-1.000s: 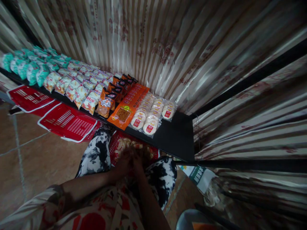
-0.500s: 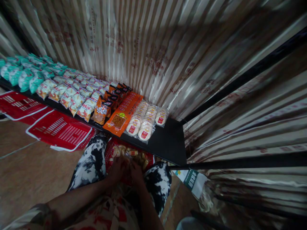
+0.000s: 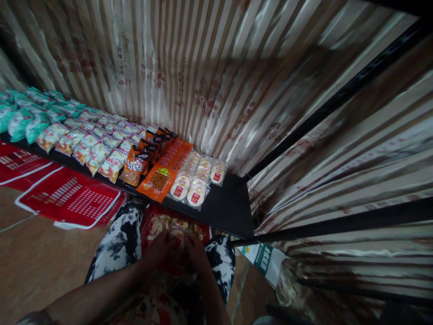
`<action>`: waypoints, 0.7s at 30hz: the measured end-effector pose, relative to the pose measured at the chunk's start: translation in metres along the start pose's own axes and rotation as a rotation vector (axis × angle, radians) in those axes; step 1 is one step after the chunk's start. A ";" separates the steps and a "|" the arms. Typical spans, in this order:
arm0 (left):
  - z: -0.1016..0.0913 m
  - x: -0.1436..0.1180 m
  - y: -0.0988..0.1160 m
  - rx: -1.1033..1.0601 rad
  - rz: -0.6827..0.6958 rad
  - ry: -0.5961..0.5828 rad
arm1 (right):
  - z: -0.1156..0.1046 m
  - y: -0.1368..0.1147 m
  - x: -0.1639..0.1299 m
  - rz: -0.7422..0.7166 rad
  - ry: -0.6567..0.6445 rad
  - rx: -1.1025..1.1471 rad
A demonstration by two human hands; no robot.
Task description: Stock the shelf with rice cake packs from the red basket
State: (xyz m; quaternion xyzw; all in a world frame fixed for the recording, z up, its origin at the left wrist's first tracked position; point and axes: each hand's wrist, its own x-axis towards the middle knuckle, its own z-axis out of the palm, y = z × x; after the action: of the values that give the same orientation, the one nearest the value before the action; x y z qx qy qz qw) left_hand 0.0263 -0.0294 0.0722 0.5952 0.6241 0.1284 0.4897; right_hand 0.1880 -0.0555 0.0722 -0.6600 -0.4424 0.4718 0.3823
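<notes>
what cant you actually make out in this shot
- Head view: whether the left hand and right hand grip anything; dim light and blur hide the fingers.
- Red basket between the knees: its pale packets are too blurred to identify.
- Print on the shelf packets: too small to read.
- Teal bags: the row is cut by the left edge.
- Green and white pack under the black shelf: partly hidden by it.

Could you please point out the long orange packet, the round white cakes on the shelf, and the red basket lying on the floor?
long orange packet (image 3: 163,173): head view, middle of its face.
round white cakes (image 3: 194,177): head view, centre of the wrapped group.
red basket (image 3: 72,202): head view, its perforated wall.
</notes>
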 end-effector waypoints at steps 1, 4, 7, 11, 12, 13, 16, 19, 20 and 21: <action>-0.001 -0.001 0.004 -0.012 0.010 0.010 | -0.003 -0.001 -0.001 0.007 0.012 0.013; -0.003 -0.002 0.015 -0.022 0.007 0.031 | -0.010 -0.003 -0.003 0.019 0.036 0.062; -0.003 -0.002 0.024 -0.055 0.039 0.048 | -0.015 -0.005 -0.006 0.007 0.046 0.109; -0.002 -0.003 0.038 -0.161 0.076 0.038 | -0.020 -0.008 -0.010 0.003 0.063 0.152; -0.002 -0.004 0.043 -0.170 0.068 0.037 | -0.022 -0.009 -0.010 0.005 0.078 0.150; -0.002 -0.004 0.048 -0.168 0.063 0.041 | -0.024 -0.010 -0.011 0.006 0.097 0.148; -0.003 -0.004 0.061 -0.148 0.103 0.057 | -0.030 -0.012 -0.011 0.006 0.107 0.180; 0.001 0.000 0.067 -0.178 0.173 0.055 | -0.036 -0.015 -0.010 0.004 0.144 0.226; 0.004 0.003 0.068 -0.192 0.192 0.052 | -0.038 -0.017 -0.010 0.003 0.185 0.223; 0.006 0.006 0.069 -0.202 0.207 0.051 | -0.039 -0.018 -0.010 0.002 0.232 0.214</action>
State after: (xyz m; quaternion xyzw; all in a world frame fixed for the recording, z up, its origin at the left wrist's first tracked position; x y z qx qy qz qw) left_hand 0.0750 -0.0093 0.1182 0.6004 0.5555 0.2554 0.5154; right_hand 0.2202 -0.0626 0.1018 -0.6661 -0.3416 0.4373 0.4984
